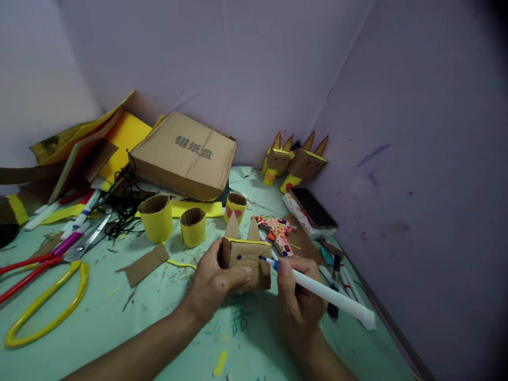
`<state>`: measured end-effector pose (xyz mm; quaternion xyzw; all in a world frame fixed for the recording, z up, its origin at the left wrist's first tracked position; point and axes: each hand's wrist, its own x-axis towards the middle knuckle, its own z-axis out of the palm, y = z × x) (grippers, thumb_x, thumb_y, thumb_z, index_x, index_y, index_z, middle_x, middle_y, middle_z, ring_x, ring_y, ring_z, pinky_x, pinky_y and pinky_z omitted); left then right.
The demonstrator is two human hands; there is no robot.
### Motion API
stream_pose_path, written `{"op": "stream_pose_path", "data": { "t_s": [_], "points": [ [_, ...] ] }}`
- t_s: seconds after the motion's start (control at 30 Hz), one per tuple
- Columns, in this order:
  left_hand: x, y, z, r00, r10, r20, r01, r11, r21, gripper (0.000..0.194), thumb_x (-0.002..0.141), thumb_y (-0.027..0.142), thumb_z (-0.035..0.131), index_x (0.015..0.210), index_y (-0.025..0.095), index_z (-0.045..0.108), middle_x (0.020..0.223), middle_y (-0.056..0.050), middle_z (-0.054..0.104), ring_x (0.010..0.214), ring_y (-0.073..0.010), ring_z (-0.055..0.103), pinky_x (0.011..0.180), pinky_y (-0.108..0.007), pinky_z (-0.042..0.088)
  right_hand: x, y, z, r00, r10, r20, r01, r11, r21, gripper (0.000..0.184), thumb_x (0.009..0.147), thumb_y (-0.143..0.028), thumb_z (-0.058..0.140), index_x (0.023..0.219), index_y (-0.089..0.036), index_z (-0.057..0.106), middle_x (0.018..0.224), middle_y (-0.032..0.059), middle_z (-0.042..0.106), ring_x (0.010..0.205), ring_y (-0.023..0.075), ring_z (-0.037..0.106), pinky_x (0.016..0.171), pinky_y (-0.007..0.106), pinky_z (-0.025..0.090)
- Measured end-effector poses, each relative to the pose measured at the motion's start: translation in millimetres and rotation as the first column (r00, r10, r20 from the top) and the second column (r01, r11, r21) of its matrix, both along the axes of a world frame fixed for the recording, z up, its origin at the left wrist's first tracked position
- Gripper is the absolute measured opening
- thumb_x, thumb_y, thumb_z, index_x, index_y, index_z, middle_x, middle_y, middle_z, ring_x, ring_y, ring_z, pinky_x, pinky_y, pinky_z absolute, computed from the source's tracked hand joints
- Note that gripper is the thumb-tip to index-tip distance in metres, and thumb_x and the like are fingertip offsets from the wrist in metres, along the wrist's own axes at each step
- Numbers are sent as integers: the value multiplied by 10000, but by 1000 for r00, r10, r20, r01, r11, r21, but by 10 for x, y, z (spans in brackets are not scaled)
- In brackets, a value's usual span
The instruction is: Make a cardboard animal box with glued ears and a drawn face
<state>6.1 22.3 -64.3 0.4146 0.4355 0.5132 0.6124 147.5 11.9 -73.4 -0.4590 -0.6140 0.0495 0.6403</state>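
Note:
My left hand grips a small cardboard animal head by its left side, thumb across the front. Two pointed ears rise from its top, which has a yellow edge, and two dark blue dots mark its face. In my right hand is a white marker pen with a blue tip end. The tip meets the face at the right-hand dot, or nearly so; contact is hard to tell. Behind the head stand yellow-wrapped cardboard rings, one bearing red shapes.
Scissors with red and yellow handles lie at left beside markers and black cord. A cardboard box leans at the back. Finished-looking cardboard animals, a phone and a patterned glue gun are at right.

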Motion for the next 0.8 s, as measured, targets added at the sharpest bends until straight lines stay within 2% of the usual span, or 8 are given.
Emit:
{"op": "stream_pose_path", "data": {
  "t_s": [0.17,0.23,0.33,0.43,0.53,0.67,0.8],
  "points": [
    [7,-7,21,998,-11,66,14,999,-49,483,593,191,720,1042,155,548,925,-43,694,832,-224,630,684,-293,521,31,11,-46,957,-78,-281,41,990,-134,162,861,-298,536,733,-199,532,598,-47,488,528,122,487,487,242,384],
    [2,0,22,999,2,52,0,999,-38,482,589,187,719,1037,154,546,905,-38,685,823,-217,623,676,-283,515,43,31,-44,932,-93,-350,28,983,-184,195,855,-350,544,733,-199,523,608,-42,496,544,129,487,491,246,379],
    [-12,31,9,1000,23,-5,-23,1000,15,497,579,192,731,1036,146,541,921,-50,673,844,-219,614,696,-286,507,50,52,-9,914,-107,-392,31,981,-193,216,850,-391,539,757,-197,528,624,-37,506,538,126,474,483,244,366],
    [-28,61,-7,1000,2,-17,-1,999,50,541,572,208,741,1063,136,527,969,-75,669,877,-237,612,729,-309,506,56,43,28,915,-99,-391,22,980,-196,214,849,-399,536,788,-193,540,603,-45,499,504,117,449,459,236,351],
    [-36,63,-3,1000,-16,-21,17,998,65,574,563,218,750,1081,134,517,990,-85,672,882,-249,620,742,-326,510,66,6,39,933,-68,-354,-2,981,-194,232,841,-382,544,719,-184,540,521,-62,462,442,106,413,416,227,329],
    [-35,37,25,999,-19,-33,22,996,82,562,560,221,754,1065,132,523,985,-85,677,884,-259,629,750,-333,512,60,-36,34,981,-45,-190,23,993,-118,217,840,-293,534,656,-179,544,530,-43,499,456,114,466,432,234,369],
    [-39,27,31,999,-32,-29,35,995,99,532,594,209,740,1070,132,516,1000,-90,673,905,-264,628,778,-347,508,46,-38,0,997,39,-63,-44,997,-65,148,861,-203,498,725,-189,557,577,-31,544,515,127,528,487,243,424]
  ]
}}
